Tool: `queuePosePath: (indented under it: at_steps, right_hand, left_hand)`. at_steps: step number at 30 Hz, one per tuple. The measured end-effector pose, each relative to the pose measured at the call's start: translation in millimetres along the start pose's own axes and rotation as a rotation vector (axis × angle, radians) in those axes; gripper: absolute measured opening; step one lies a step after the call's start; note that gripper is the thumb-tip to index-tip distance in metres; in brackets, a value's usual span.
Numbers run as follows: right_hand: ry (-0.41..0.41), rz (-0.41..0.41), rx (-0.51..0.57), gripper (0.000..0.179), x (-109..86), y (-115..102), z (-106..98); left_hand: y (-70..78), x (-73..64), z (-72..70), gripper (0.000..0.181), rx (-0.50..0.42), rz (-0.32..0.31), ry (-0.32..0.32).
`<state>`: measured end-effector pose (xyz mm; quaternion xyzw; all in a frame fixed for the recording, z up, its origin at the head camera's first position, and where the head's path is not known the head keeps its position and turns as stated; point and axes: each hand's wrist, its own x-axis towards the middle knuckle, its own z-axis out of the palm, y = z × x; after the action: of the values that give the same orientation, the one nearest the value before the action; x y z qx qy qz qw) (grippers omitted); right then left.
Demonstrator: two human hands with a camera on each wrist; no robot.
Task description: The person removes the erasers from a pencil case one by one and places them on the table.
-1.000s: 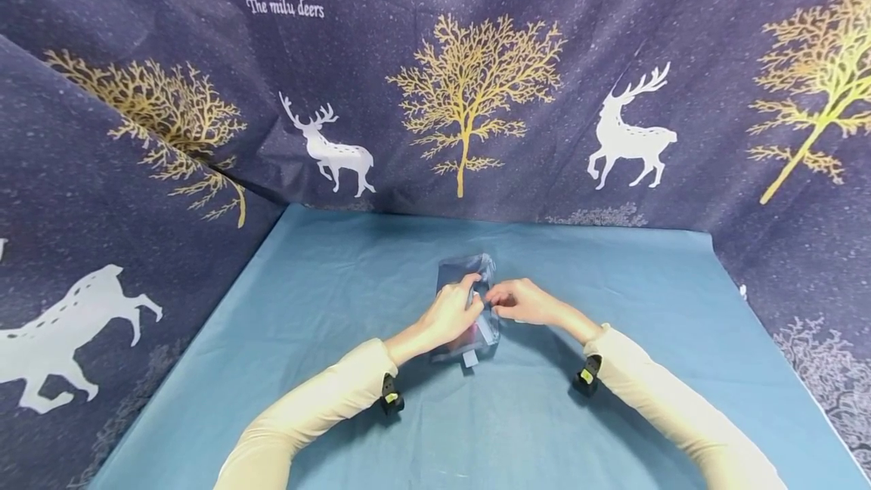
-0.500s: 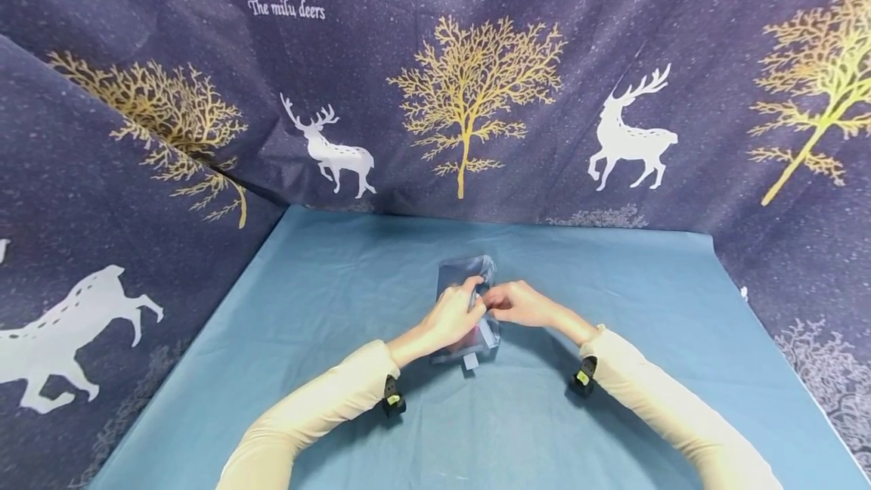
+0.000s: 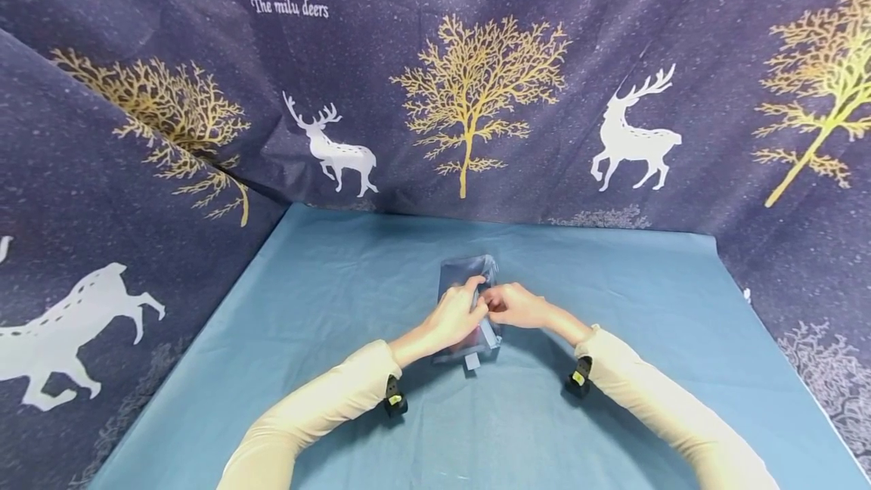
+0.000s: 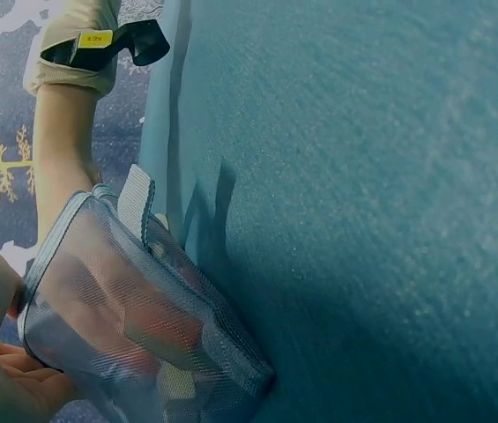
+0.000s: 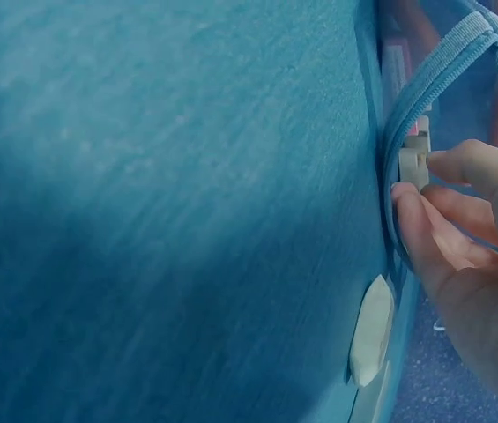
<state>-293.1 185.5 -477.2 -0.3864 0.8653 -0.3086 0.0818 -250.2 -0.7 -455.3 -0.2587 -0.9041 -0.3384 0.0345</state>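
A grey-blue mesh zip pouch [image 3: 457,271] lies on the cloth, its mouth facing right. My left hand [image 3: 452,314] grips the pouch by its upper side and holds the mouth apart, index finger stretched along it. At the opening, my right hand [image 3: 519,305] pinches a small beige block [image 5: 412,167] between thumb and fingers, beside the zip edge [image 5: 442,62]. Through the mesh in the left wrist view show a reddish thing [image 4: 165,328] and a pale piece [image 4: 176,383], both too blurred to name. A light fabric tab [image 4: 136,201] sticks out of the pouch's near end.
Blue cloth [image 3: 381,263] covers the table. In the right wrist view a pale, long flat piece [image 5: 372,330] lies near the pouch. A dark curtain [image 3: 381,36] printed with deer and trees hangs behind and at the sides.
My right hand has come slightly left, its fingertips now at the pouch's mouth against the left hand. The left hand and the pouch have hardly moved.
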Motion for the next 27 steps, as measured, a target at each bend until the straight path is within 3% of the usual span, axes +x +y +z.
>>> queuePosePath:
  at_steps: [5,12,17,22,27]
  right_hand:
    - [-0.013,-0.003,-0.015,0.02,4.3,-1,1]
    - [-0.079,0.019,0.01,0.021,10.0,-1,0]
    - [-0.123,0.046,0.015,0.007,14.4,1,2]
    - [-0.134,0.072,-0.02,0.016,16.6,0,3]
    - [-0.096,0.083,-0.054,0.009,17.0,-1,4]
  left_hand:
    - [0.5,0.4,-1.5,0.045,0.023,0.002,0.003]
    - [-0.2,0.4,-2.0,0.046,-0.029,-0.025,-0.024]
    - [-0.2,-0.3,-1.0,0.045,-0.01,-0.029,-0.019]
    - [0.3,-1.3,-0.6,0.047,-0.016,-0.029,-0.027]
    - [0.0,-1.7,-0.6,0.047,-0.017,-0.033,-0.019]
